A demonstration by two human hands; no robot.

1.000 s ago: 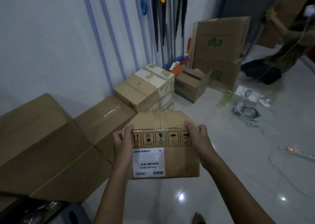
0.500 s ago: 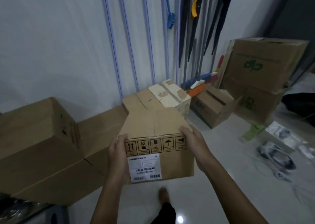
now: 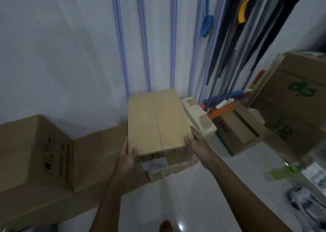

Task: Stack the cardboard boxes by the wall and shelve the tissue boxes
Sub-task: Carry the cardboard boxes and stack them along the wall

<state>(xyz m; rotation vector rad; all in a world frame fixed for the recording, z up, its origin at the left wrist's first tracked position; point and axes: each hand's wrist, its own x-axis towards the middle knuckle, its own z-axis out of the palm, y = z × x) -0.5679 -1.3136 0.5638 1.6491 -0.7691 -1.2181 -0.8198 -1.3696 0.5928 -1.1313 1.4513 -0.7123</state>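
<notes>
A taped brown cardboard box (image 3: 155, 122) with a white shipping label on its near face lies on top of the row of small boxes by the white wall. My left hand (image 3: 126, 156) grips its near left corner, thumb on the lid. My right hand (image 3: 198, 143) holds its near right corner. Pale small boxes (image 3: 199, 118) show just to the right of it. Whatever lies under the held box is mostly hidden.
Two large cardboard boxes (image 3: 35, 154) stand against the wall at the left. An open small box (image 3: 236, 131) and a tall box with a green logo (image 3: 298, 97) stand at the right. Brooms and long poles (image 3: 227, 42) lean on the wall. A green bottle (image 3: 282, 170) and cables lie on the tiled floor.
I have stepped closer to the wall and carried the box forward and down onto the row of small boxes. Both hands keep their hold on its near corners.
</notes>
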